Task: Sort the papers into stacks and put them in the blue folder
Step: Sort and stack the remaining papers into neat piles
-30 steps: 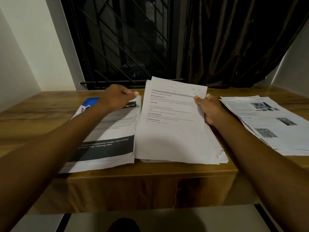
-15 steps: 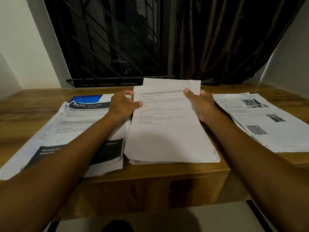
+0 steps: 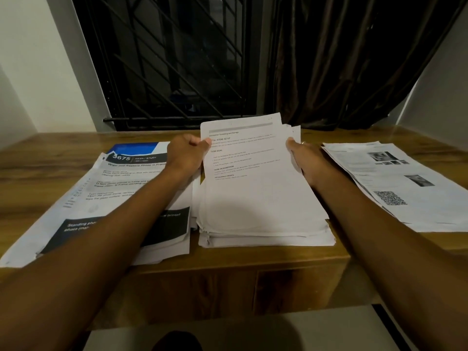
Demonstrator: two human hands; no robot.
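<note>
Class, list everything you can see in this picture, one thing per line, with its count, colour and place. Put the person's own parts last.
middle paper stack: one, white with black text, table centre, far end raised
left paper stack: one, white with dark bands and a blue top, table left, under the left forearm
right paper stack: one, white with photos and a square code, table right
table: one, brown wood, under all the stacks
window grille: one, black, behind the table
curtain: one, dark brown, right of the window
walls: two, white, far left and far right
left hand: one, grips the middle stack's left edge
right hand: one, grips its right edge
</note>
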